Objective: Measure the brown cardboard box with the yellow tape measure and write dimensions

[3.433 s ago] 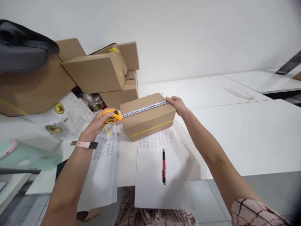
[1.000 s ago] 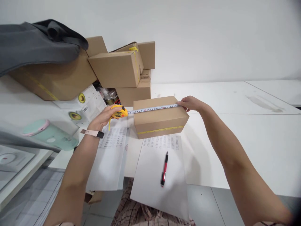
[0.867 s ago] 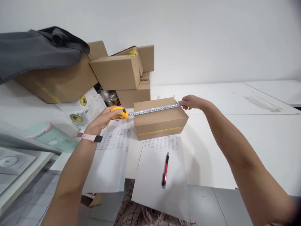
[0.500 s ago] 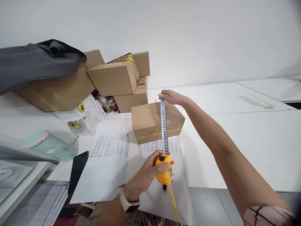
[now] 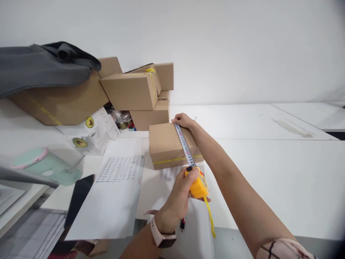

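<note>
My left hand (image 5: 180, 192) is wrapped round the yellow case of a tape measure (image 5: 198, 184), with a yellow strap hanging off it. The metal blade runs away from me over the top of a closed cardboard box (image 5: 164, 142) sealed with yellow tape. At the box's far edge, my right hand (image 5: 183, 120) pinches the blade's end; its fingertips partly hide that end. Printed sheets (image 5: 172, 174) lie under the near side of the box. Below my left hand a pen (image 5: 183, 223) shows in part.
More cardboard boxes (image 5: 129, 90) are stacked at the back left, with a dark grey cloth bag (image 5: 40, 70) over one. A mint-green cup (image 5: 51, 169) and a white box with avocado pictures (image 5: 99, 124) stand left. A printed sheet (image 5: 107, 201) lies on the white table (image 5: 269, 172).
The blade now lies on the box's top, slanting to the left at its far end. My right hand has come down and left to the box's far edge.
</note>
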A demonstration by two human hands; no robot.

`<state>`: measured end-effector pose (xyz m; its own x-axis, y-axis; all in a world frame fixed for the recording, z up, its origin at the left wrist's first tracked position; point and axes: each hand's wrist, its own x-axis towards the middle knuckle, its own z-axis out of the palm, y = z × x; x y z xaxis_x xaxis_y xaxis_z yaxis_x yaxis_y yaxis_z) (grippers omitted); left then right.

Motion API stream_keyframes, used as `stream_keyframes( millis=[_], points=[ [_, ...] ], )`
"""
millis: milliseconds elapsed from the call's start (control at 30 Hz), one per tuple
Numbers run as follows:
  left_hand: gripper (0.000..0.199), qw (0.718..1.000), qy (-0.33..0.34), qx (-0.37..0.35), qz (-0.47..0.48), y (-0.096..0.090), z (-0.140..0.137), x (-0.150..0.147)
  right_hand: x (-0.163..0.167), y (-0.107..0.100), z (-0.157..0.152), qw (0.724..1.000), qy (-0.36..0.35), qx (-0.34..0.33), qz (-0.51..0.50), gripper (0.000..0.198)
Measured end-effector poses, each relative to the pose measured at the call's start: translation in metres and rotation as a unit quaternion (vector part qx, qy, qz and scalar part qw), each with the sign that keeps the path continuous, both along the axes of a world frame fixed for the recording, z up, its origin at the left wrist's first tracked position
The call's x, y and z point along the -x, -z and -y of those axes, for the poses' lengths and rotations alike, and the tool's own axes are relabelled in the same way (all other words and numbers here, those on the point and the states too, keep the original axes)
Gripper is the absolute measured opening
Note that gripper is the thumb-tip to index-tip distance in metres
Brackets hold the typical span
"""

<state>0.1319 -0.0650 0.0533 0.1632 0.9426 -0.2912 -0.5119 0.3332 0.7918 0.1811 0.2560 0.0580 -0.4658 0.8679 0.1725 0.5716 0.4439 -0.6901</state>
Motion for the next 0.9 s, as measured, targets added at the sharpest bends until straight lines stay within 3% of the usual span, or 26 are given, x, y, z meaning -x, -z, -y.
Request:
stream_keyframes(
  millis=[200,300,433,500,567,633,700,800,900],
  points=[
    [0.054,1.0,0.004,0.011,-0.01,0.003,-0.004,-0.004,0.005,0.003,-0.003,1.0,0.01,0.016,-0.004,0.032],
    [0.051,1.0,0.017,0.002,-0.009,0.001,-0.003,0.002,0.0,-0.006,0.005,1.0,0.001,0.004,0.0,0.034],
    [0.048,0.998,-0.001,-0.042,-0.052,0.003,0.013,0.033,-0.043,-0.029,0.035,0.993,-0.022,-0.05,-0.103,0.038],
    [0.05,0.987,-0.069,-0.086,-0.12,0.008,0.022,0.055,-0.078,-0.035,0.058,0.983,0.04,-0.094,-0.153,0.043],
    [0.054,0.958,-0.158,-0.131,-0.2,0.015,0.025,0.079,-0.114,-0.03,0.085,0.975,0.138,-0.093,-0.145,0.049],
    [0.05,0.929,-0.213,-0.153,-0.26,0.024,0.019,0.101,-0.141,-0.015,0.112,0.977,0.186,-0.061,-0.089,0.056],
    [0.045,0.925,-0.211,-0.146,-0.279,0.032,0.008,0.118,-0.155,0.005,0.135,0.986,0.168,-0.013,-0.022,0.061],
    [0.043,0.942,-0.166,-0.125,-0.263,0.037,-0.009,0.133,-0.153,0.029,0.16,0.994,0.101,0.024,0.02,0.067],
    [0.046,0.947,-0.144,-0.129,-0.255,0.027,-0.019,0.14,-0.14,0.027,0.169,0.997,0.069,0.004,0.013,0.074]
  ],
)
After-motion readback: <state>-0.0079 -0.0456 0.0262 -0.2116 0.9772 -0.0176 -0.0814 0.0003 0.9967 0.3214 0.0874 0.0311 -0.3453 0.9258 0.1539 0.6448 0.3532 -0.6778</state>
